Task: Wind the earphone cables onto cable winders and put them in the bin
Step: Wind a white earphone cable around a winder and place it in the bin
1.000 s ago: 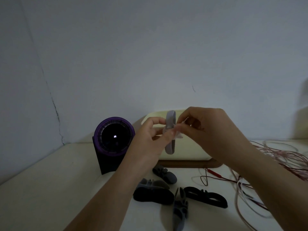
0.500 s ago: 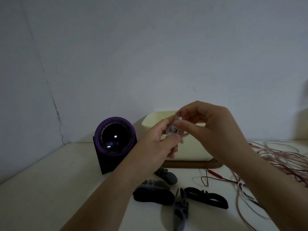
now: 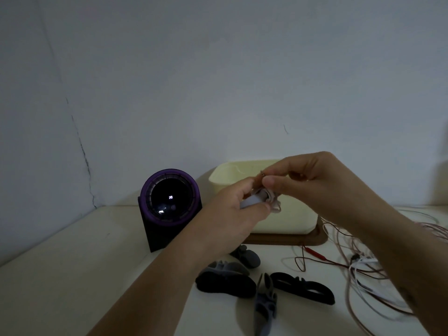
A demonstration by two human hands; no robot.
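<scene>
My left hand grips a pale grey cable winder in front of the cream bin. My right hand pinches the end of a pinkish earphone cable that is wrapped on the winder; a small plug tip shows above my fingers. Most of the winder is hidden by my fingers. Several loose winders lie on the table below: a black one, a grey one, another black one and a grey one.
The bin stands on a brown wooden tray by the wall. A black stand with a purple-ringed round lens sits left of the bin. Tangled red, pink and white earphone cables spread over the table at the right.
The winder has turned from upright to end-on in my left hand. Both hands have stayed in front of the bin, my right hand working the cable end at the winder's top.
</scene>
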